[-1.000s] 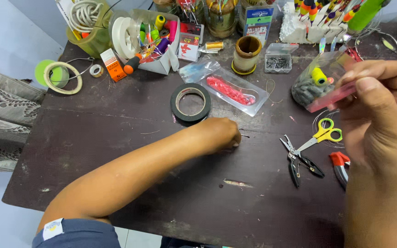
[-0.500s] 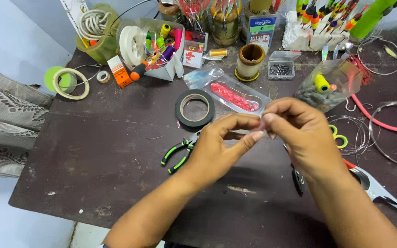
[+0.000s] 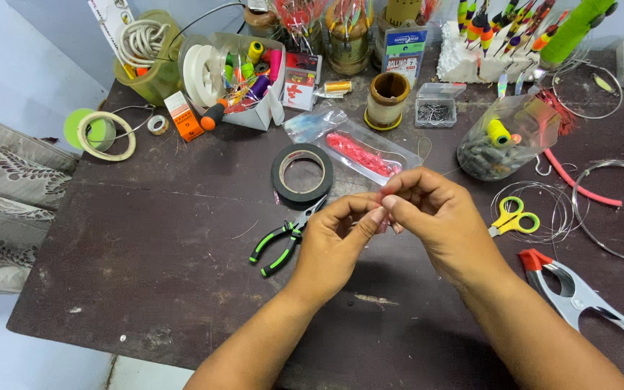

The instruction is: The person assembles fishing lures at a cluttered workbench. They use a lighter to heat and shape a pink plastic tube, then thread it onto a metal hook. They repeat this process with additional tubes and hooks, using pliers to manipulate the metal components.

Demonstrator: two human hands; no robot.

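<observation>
A dark, scuffed desk (image 3: 146,245) carries everything, with the bulk of the clutter pushed to its far edge, which leaves the near half bare as working room. Along that far edge stand jars, spools and a white foam block (image 3: 471,65) stuck with bright floats, probably upright so each can be picked out singly. Nearer the middle lie a roll of black tape (image 3: 302,175), a clear packet with a red insert (image 3: 362,152) and a clear bag of dark weights (image 3: 503,137), all within easy reach. Green-handled pliers (image 3: 279,242) lie just left of the hands, yellow scissors (image 3: 512,217) just right, and a red-tipped metal clamp (image 3: 572,289) nearer the right edge.

Both hands meet above the desk's centre. The left hand (image 3: 337,242) is closed to a narrow pinch, thumb and forefinger tips together. The right hand (image 3: 435,217) curls in the same way, its fingertips touching the left's. Between them sits a small reddish piece (image 3: 380,198), too tiny to identify, held up off the desk for fine handling.
</observation>
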